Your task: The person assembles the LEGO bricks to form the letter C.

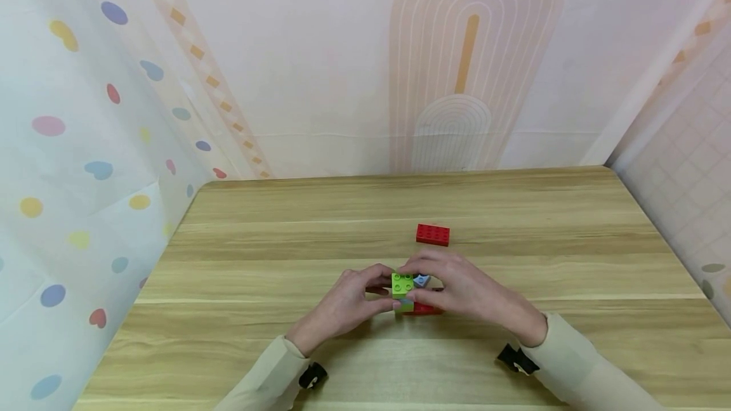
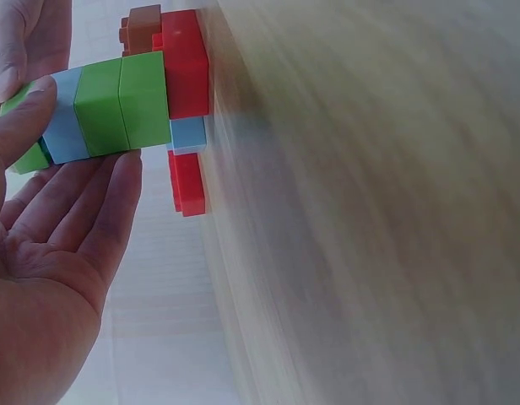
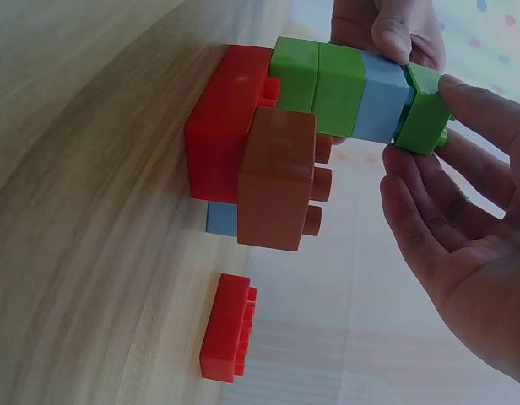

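Observation:
A small tower of two green bricks (image 3: 317,80) with a light blue brick (image 3: 382,97) on them rises from a red brick (image 3: 218,126) on the table. At its top, my right hand (image 1: 474,290) pinches a bright green brick (image 1: 402,285) between thumb and fingers. That brick sits slightly tilted, a narrow gap showing against the blue one in the right wrist view. My left hand (image 1: 339,300) grips the tower's upper part from the left. A brown brick (image 3: 277,181) sits on the red one, beside the tower; my right hand hides it in the head view.
A loose red brick (image 1: 433,234) lies farther back on the wooden table (image 1: 257,240). Another light blue piece (image 3: 221,218) is low behind the red base, partly hidden. Patterned cloth (image 1: 314,68) hangs beyond the table's far edge.

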`<act>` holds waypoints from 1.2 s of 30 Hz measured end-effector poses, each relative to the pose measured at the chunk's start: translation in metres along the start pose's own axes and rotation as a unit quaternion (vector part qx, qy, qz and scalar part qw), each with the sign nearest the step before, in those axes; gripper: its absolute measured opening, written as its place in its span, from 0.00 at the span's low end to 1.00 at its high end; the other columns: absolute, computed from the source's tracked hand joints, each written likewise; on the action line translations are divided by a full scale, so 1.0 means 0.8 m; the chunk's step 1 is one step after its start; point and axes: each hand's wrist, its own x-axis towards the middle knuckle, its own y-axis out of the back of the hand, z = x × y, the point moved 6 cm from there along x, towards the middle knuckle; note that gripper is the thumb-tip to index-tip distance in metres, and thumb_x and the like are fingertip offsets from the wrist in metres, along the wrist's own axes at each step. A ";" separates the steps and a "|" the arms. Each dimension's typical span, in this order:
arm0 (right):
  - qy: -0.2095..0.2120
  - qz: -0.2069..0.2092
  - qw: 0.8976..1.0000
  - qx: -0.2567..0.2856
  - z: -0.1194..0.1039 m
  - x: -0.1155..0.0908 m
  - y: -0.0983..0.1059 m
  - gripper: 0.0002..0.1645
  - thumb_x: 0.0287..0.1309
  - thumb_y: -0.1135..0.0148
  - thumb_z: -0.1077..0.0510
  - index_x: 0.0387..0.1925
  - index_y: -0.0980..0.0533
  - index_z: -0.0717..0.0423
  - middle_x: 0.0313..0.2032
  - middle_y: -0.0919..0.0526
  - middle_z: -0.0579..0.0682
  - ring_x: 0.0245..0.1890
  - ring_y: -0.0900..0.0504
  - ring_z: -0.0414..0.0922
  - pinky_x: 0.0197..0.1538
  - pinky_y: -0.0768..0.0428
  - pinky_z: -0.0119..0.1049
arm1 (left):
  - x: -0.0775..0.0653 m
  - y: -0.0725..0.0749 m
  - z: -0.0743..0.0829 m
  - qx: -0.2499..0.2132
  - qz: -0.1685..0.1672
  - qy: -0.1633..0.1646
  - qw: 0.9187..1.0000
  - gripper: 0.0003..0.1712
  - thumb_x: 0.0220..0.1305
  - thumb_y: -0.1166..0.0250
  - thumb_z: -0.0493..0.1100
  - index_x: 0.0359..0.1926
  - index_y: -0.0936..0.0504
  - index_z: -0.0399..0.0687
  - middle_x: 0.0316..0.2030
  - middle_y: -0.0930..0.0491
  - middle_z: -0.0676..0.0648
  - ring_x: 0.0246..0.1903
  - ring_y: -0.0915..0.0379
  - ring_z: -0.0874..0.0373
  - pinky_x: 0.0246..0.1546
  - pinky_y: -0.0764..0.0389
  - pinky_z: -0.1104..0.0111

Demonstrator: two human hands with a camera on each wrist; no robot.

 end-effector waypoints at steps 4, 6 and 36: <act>0.000 0.000 1.000 -0.003 0.000 0.000 -0.001 0.19 0.62 0.32 0.52 0.54 0.19 0.51 0.48 0.21 0.40 0.43 0.20 0.43 0.43 0.17 0.38 | 0.000 0.000 0.001 0.004 0.000 0.001 1.000 0.20 0.62 0.29 0.43 0.54 0.21 0.47 0.48 0.16 0.50 0.45 0.18 0.62 0.49 0.19 0.70; -0.002 -0.001 1.000 -0.005 -0.001 0.000 -0.002 0.19 0.62 0.32 0.52 0.53 0.19 0.52 0.48 0.21 0.40 0.43 0.20 0.43 0.43 0.17 0.38 | -0.001 0.001 0.001 0.008 0.001 0.001 1.000 0.20 0.61 0.29 0.43 0.54 0.21 0.47 0.48 0.16 0.50 0.45 0.18 0.62 0.49 0.19 0.70; 0.003 -0.002 1.000 -0.022 -0.005 0.005 -0.006 0.15 0.59 0.28 0.57 0.48 0.18 0.55 0.44 0.21 0.40 0.40 0.20 0.43 0.40 0.16 0.36 | -0.002 0.001 -0.001 -0.007 -0.007 0.009 1.000 0.17 0.63 0.30 0.44 0.51 0.20 0.49 0.48 0.16 0.53 0.46 0.19 0.63 0.48 0.19 0.70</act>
